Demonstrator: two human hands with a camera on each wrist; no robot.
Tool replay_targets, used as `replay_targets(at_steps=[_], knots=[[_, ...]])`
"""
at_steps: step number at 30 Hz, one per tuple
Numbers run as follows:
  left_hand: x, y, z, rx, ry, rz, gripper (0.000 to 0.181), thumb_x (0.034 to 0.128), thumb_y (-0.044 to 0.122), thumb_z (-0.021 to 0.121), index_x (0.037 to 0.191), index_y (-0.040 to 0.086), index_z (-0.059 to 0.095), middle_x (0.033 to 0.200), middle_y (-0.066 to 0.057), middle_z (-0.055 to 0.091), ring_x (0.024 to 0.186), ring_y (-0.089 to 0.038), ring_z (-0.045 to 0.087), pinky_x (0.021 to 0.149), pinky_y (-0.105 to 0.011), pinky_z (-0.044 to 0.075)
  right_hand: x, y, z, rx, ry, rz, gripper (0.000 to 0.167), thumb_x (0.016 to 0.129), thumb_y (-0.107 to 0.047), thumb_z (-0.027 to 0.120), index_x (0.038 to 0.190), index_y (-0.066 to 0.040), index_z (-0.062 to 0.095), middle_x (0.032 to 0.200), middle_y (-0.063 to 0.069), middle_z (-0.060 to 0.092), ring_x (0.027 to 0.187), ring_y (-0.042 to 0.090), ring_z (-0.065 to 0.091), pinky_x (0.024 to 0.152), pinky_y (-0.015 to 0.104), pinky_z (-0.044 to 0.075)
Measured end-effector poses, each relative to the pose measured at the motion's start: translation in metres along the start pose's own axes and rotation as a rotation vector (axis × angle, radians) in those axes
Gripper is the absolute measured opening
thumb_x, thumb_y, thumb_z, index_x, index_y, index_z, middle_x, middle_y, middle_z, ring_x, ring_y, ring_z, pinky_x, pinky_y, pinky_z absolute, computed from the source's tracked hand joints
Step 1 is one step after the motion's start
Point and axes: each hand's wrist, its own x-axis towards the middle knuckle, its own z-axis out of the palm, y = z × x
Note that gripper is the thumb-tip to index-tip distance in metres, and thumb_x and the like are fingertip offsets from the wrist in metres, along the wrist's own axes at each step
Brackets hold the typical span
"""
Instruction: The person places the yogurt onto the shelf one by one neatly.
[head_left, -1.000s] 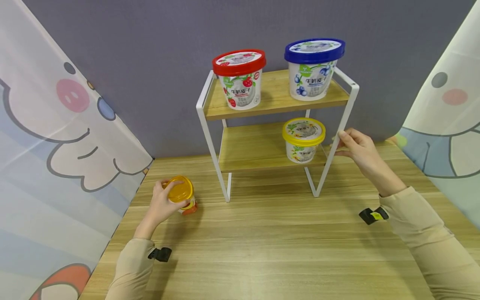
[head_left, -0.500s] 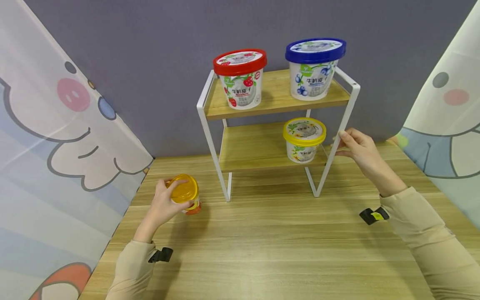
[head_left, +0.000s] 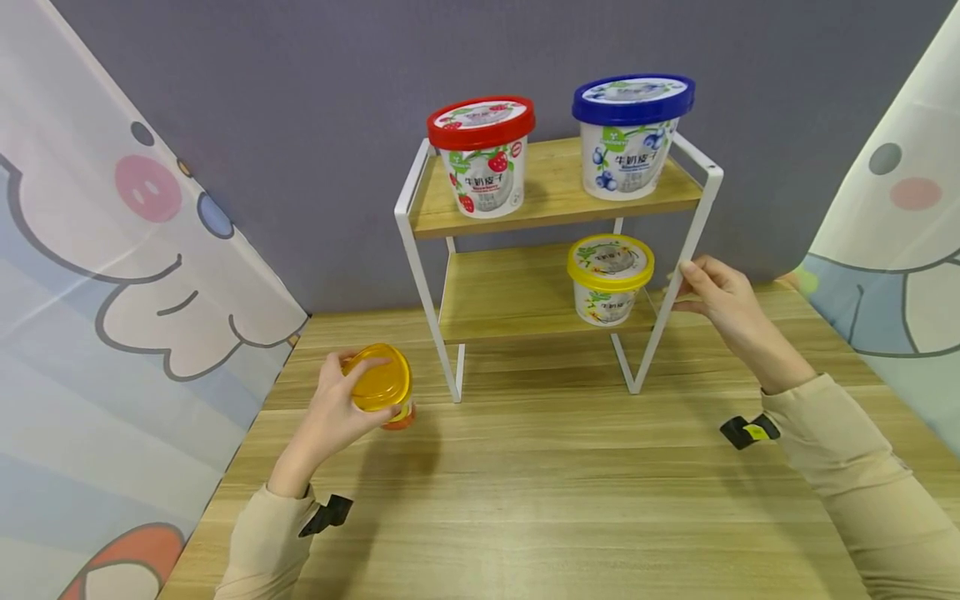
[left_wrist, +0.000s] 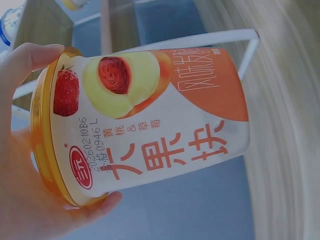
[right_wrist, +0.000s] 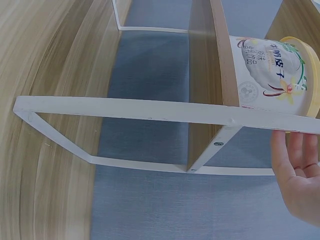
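Observation:
My left hand grips a yogurt cup round its amber lid, thumb on one side and fingers on the other. Its white and orange wall shows a peach half and a strawberry, and it seems to hang just above the table. My right hand holds the right front post of a white-framed two-tier shelf, with fingers behind the post. Closest to that hand, on the lower tier, sits a tub with a yellow lid; its base is partly hidden in the right wrist view.
On the upper tier stand a red-lidded strawberry tub at left and a blue-lidded blueberry tub at right. The shelf rests on a wooden table before a grey wall. Cartoon-printed curtains flank both sides.
My left hand has carried the yogurt cup to the right, nearer the shelf's left leg, and a little upward. The right hand keeps its hold on the post.

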Motion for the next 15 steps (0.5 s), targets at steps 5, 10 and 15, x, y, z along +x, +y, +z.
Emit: replay_targets(at_steps=[5, 10, 15], knots=[[-0.001, 0.013, -0.003, -0.004, 0.009, 0.042, 0.057, 0.061, 0.026, 0.079, 0.112, 0.018, 0.056, 0.121, -0.021, 0.031, 0.11, -0.036, 0.032, 0.075, -0.051, 0.045, 0.0, 0.001, -0.001, 0.006, -0.004, -0.003, 0.019, 0.093, -0.015, 0.045, 0.081, -0.004, 0.056, 0.079, 0.002, 0.055, 0.074, 0.009, 0.056, 0.064, 0.019, 0.053], [-0.002, 0.027, -0.006, -0.011, 0.025, 0.06, 0.057, 0.0595, 0.025, 0.079, 0.111, 0.019, 0.057, 0.121, -0.019, 0.031, 0.11, -0.034, 0.033, 0.078, -0.05, 0.043, 0.001, 0.001, -0.001, 0.011, -0.001, -0.008, 0.019, 0.093, -0.014, 0.045, 0.08, -0.005, 0.056, 0.079, 0.002, 0.055, 0.074, 0.009, 0.056, 0.063, 0.019, 0.053], [-0.002, 0.043, -0.009, -0.017, 0.045, 0.066, 0.058, 0.0582, 0.024, 0.08, 0.111, 0.02, 0.056, 0.122, -0.019, 0.032, 0.111, -0.033, 0.033, 0.077, -0.049, 0.044, 0.001, 0.001, -0.001, 0.014, 0.001, -0.005, 0.019, 0.092, -0.014, 0.045, 0.08, -0.005, 0.056, 0.08, 0.002, 0.055, 0.074, 0.009, 0.056, 0.063, 0.018, 0.052]])
